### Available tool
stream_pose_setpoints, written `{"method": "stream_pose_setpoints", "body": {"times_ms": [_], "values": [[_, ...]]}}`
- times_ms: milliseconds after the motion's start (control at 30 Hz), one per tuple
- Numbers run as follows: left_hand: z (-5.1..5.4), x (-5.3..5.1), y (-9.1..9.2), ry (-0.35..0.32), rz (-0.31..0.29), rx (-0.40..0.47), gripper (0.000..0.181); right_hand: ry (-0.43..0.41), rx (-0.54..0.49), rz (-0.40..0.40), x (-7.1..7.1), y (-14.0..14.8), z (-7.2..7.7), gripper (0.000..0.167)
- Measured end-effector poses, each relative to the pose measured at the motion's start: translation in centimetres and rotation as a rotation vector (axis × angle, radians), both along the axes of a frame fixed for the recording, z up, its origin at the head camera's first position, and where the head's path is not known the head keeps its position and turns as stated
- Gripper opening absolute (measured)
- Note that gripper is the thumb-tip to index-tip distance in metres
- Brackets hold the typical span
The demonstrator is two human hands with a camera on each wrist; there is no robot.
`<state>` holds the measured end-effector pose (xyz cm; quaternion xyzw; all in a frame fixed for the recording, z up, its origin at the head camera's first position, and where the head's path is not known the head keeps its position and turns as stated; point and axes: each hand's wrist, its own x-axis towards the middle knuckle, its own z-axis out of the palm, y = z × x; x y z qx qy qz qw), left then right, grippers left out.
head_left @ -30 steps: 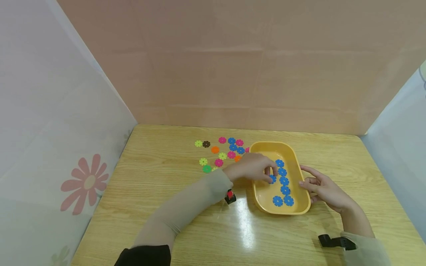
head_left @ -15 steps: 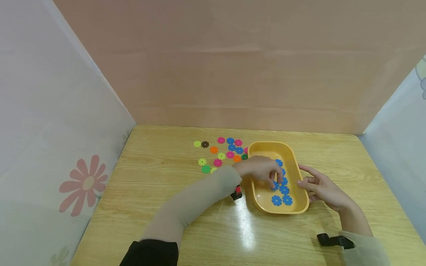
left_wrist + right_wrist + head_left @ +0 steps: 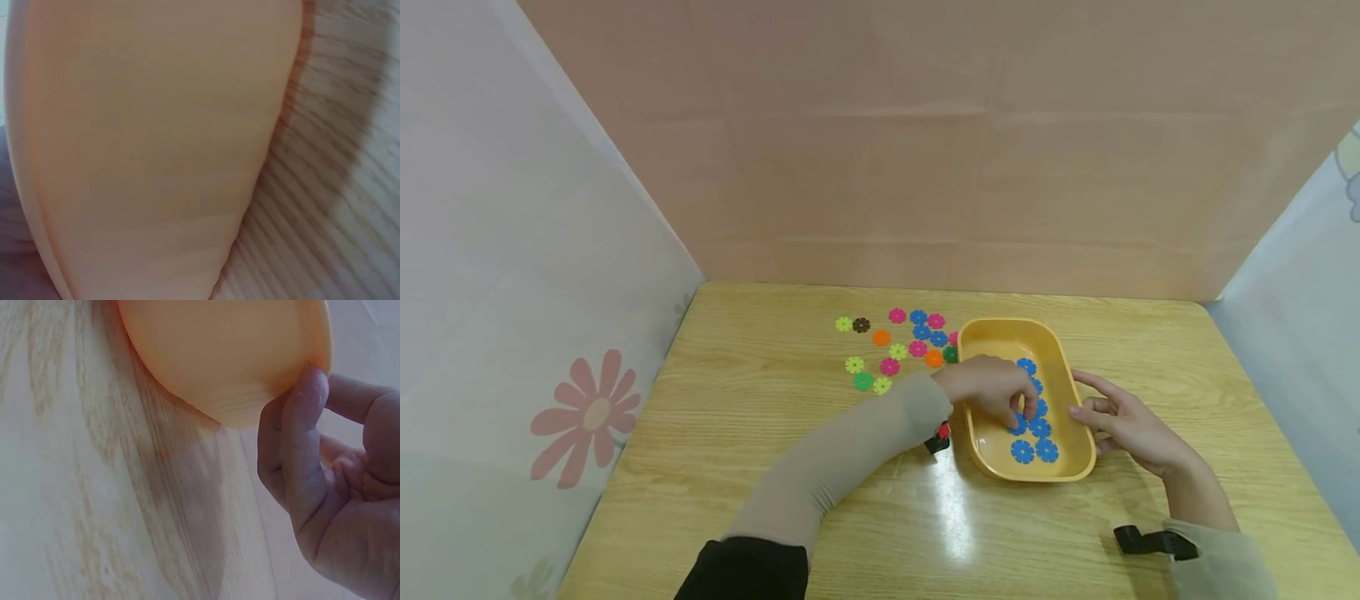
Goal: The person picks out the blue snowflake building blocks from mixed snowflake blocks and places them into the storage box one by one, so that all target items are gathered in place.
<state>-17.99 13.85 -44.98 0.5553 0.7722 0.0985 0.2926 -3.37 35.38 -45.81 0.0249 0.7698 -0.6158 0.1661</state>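
Note:
My left hand (image 3: 997, 389) reaches over the left rim of a yellow plastic tray (image 3: 992, 458). Its thumb and index finger pinch a blue flower-shaped disc (image 3: 1017, 426) near the tray floor. Several more blue discs (image 3: 1047, 451) lie flat in there, in a column with one beside its near end; the hand partly covers some. On the right side, my right hand (image 3: 1138, 433) holds the tray, thumb at the rim and other fingers along the outside. The right wrist view shows that thumb (image 3: 307, 406) against the tray wall (image 3: 212, 356). Only tray wall (image 3: 150, 137) and table fill the left wrist view.
Left of the tray, loose flower discs in pink (image 3: 890, 367), yellow (image 3: 854, 365), orange (image 3: 882, 337), green (image 3: 863, 381), brown (image 3: 861, 325) and blue (image 3: 918, 317) lie on the wooden table (image 3: 760, 400). A tan panel (image 3: 880, 167) stands behind the table.
My left hand has moved slightly right and nearer me inside the tray, bringing the blue disc down beside the column. My right hand stays on the tray's side.

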Motion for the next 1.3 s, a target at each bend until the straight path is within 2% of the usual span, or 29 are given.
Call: {"method": "stream_pose_setpoints", "body": {"times_ms": [300,600,1000,1300], "values": [[-0.2,0.3,-0.2,0.088,-0.017,0.000,0.013,-0.008,0.012,-0.014,0.0,0.1,-0.2,0.076],[-0.5,0.2,-0.6,0.109,-0.002,0.039,0.017,-0.002,0.014,-0.013,0.0,0.1,-0.5,0.075],[-0.3,-0.3,-1.2,0.083,0.007,0.191,0.021,-0.009,0.004,-0.013,-0.1,0.0,-0.4,0.075],[0.3,-0.6,-2.0,0.041,0.033,0.283,0.024,-0.015,0.009,-0.021,0.1,0.0,-0.1,0.075]]}}
